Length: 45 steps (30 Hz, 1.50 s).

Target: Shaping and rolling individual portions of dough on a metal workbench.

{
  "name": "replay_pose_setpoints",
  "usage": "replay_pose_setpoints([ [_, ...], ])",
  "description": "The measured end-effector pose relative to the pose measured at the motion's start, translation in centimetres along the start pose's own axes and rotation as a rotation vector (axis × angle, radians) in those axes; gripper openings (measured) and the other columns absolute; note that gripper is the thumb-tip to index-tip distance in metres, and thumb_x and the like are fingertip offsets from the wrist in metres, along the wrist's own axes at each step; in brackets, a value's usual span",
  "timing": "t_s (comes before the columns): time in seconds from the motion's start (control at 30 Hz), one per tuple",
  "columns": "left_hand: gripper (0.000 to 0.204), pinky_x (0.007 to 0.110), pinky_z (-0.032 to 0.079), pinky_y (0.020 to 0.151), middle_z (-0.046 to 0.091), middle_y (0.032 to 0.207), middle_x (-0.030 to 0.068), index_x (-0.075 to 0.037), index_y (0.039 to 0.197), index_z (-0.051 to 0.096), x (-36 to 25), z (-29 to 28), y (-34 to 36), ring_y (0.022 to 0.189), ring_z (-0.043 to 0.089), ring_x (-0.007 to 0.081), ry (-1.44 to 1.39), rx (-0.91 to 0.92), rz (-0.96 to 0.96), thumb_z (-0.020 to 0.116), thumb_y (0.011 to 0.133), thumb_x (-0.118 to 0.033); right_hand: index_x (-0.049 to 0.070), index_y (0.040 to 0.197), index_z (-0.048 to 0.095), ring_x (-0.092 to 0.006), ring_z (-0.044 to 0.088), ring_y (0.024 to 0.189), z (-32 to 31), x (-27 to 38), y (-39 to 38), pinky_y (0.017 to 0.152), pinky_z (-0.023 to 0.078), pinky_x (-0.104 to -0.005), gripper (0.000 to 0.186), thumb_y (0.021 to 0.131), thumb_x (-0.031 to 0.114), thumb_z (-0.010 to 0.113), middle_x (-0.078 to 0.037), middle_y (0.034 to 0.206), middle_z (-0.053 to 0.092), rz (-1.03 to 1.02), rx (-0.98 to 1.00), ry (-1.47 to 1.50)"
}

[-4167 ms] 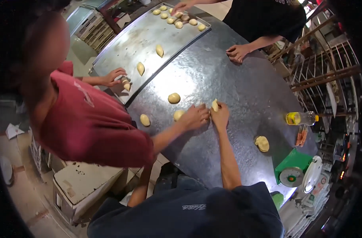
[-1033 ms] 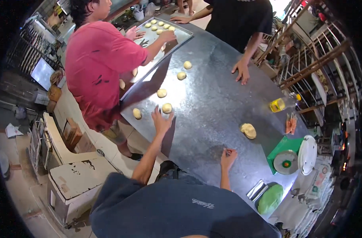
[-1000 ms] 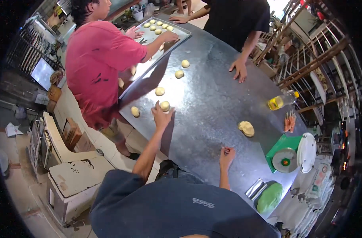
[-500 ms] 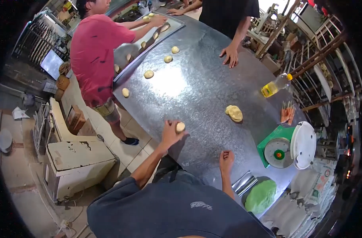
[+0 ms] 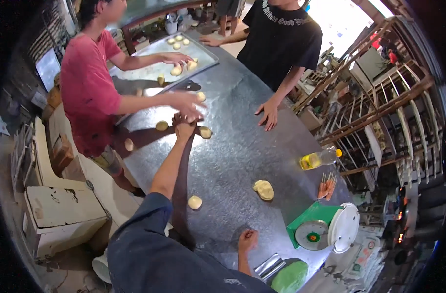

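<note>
My left hand (image 5: 184,128) reaches far over the metal table (image 5: 232,161), fingers stretched out and partly overlapped by a co-worker's blurred hand (image 5: 186,103). Right beside it lies a dough ball (image 5: 205,132), and another dough ball (image 5: 162,125) sits to its left. Closer to me a single dough ball (image 5: 194,202) rests on the table, touched by nobody. Loosely curled, my right hand (image 5: 248,240) is by the near edge and shows nothing in it. A larger flattened dough lump (image 5: 263,190) lies beyond that hand.
A tray (image 5: 210,62) with several dough pieces stands at the far left beside the co-worker in red. Another person (image 5: 286,44) leans on the far side. At right are an oil bottle (image 5: 320,159), skewers (image 5: 326,186), a green scale (image 5: 311,229) and a green rounded thing (image 5: 290,277).
My left hand has let go of the near dough ball and stretched far forward. The co-worker's arm has swung over the table toward it. The view has shifted; my right hand stays curled.
</note>
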<state>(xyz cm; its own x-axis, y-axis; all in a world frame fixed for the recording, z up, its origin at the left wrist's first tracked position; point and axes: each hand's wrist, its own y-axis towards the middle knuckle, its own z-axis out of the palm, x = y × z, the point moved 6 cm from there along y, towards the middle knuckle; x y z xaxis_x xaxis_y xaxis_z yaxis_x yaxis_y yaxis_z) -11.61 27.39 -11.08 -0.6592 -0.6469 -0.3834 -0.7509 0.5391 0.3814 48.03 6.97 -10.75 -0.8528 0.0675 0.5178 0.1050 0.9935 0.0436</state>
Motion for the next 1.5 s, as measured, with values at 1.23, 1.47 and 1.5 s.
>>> replay_pose_setpoints([
  [1.23, 0.035, 0.049, 0.044, 0.084, 0.053, 0.104, 0.0211, -0.003, 0.099, 0.06, -1.0, -18.0, -32.6, 0.1, 0.052, 0.0386, -0.338, 0.446, 0.304, 0.075, 0.086, -0.032, 0.002, 0.09, 0.067, -0.0361, 0.058, 0.098, 2.2, 5.8, 2.3, 0.087, 0.047, -0.0471, 0.021, 0.089, 0.022, 0.073, -0.016, 0.098, 0.063, -0.51, 0.046, 0.164],
  [1.47, 0.031, 0.048, 0.042, 0.079, 0.054, 0.096, 0.0182, -0.004, 0.095, 0.056, -2.4, -17.7, -32.9, 0.092, 0.051, 0.0362, -0.412, 0.234, 0.241, 0.075, 0.082, -0.025, 0.004, 0.087, 0.067, -0.0308, 0.058, 0.089, 3.6, 5.5, 1.4, 0.084, 0.044, -0.0467, 0.022, 0.09, 0.024, 0.072, -0.011, 0.086, 0.063, -0.557, -0.08, -0.073],
  [1.5, 0.032, 0.047, 0.041, 0.078, 0.053, 0.096, 0.0178, -0.003, 0.095, 0.056, -3.1, -17.8, -34.1, 0.092, 0.051, 0.0355, -0.462, 0.308, 0.362, 0.075, 0.083, -0.026, 0.004, 0.087, 0.067, -0.0302, 0.058, 0.088, 3.4, 6.8, 1.7, 0.084, 0.043, -0.0469, 0.021, 0.091, 0.025, 0.072, -0.011, 0.085, 0.063, -0.643, -0.023, -0.036],
])
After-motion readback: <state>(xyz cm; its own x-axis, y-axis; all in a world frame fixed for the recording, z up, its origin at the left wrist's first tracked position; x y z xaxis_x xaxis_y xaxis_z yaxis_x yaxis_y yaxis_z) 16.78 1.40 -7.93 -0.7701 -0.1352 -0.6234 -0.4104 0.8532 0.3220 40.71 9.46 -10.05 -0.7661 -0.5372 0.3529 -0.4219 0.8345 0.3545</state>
